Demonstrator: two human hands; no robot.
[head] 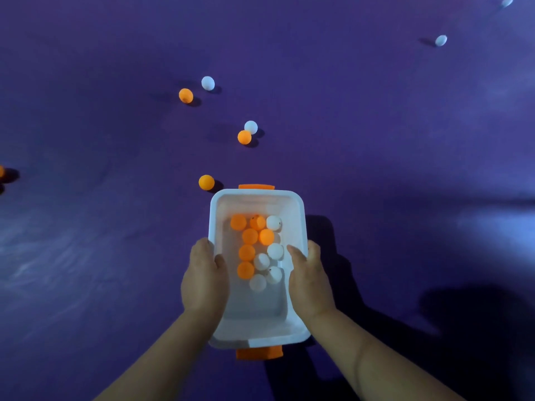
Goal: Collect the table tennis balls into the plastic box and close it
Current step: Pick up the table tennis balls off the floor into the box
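Note:
A white plastic box (257, 331) with orange end clips stands open low in the middle, holding several orange and white balls. My left hand (204, 277) grips its left wall, thumb inside the rim. My right hand (308, 277) grips the right wall the same way. No lid is in view. Loose on the purple floor lie an orange ball (206, 182) just beyond the box's far left corner, an orange ball (244, 137) touching a white ball (251, 127), and farther off an orange ball (186, 95) beside a white ball (208, 83).
A white ball (441, 40) lies far right, another white ball (507, 1) at the top right corner, and an orange ball (1, 171) is cut by the left edge. The purple floor (376, 140) spreads all around. My shadow falls at the lower right.

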